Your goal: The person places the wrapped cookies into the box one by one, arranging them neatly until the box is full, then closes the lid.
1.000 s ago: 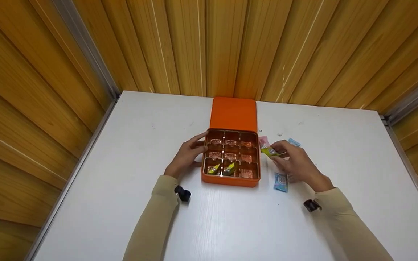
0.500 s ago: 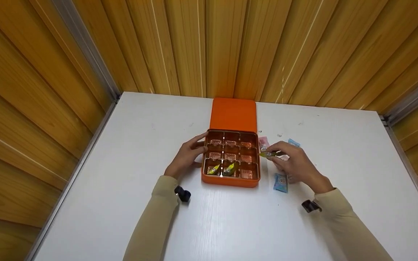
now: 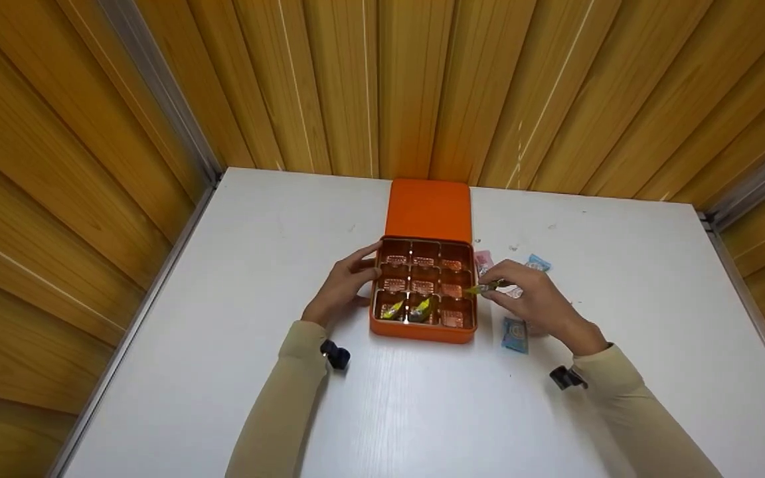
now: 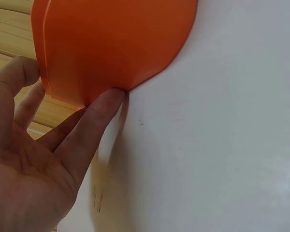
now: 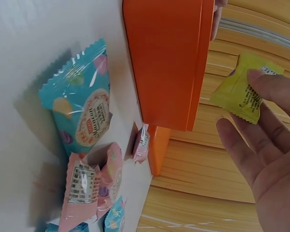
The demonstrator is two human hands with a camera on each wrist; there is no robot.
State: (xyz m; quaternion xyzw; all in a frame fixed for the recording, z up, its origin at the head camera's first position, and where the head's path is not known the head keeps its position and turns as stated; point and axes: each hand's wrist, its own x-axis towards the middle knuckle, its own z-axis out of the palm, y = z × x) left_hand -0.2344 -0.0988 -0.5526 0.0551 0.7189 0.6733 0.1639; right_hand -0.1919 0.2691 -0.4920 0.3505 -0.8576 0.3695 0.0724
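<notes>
An orange box (image 3: pixel 422 334) with a grid of compartments sits on the white table. Two yellow-green wrapped candies (image 3: pixel 421 309) lie in its front row, in the left and middle compartments. My left hand (image 3: pixel 338 285) rests against the box's left side, its fingertips and thumb touching the wall. At the right rim, my right hand (image 3: pixel 536 297) pinches another yellow-green wrapped candy (image 5: pixel 239 92) between thumb and fingers. In the head view that candy's tip overlaps the middle row's right compartment.
Behind the box lies its orange lid (image 3: pixel 429 209). Right of the box are more wrapped candies: a blue one (image 3: pixel 514 334) in front, a second blue one (image 3: pixel 538 262) farther back, and pink ones (image 5: pixel 82 188), partly hidden by the right hand in the head view.
My right hand has moved slightly left with its candy, from beside the box to its right rim, and the candy has been turned. The left hand and box have stayed put.
</notes>
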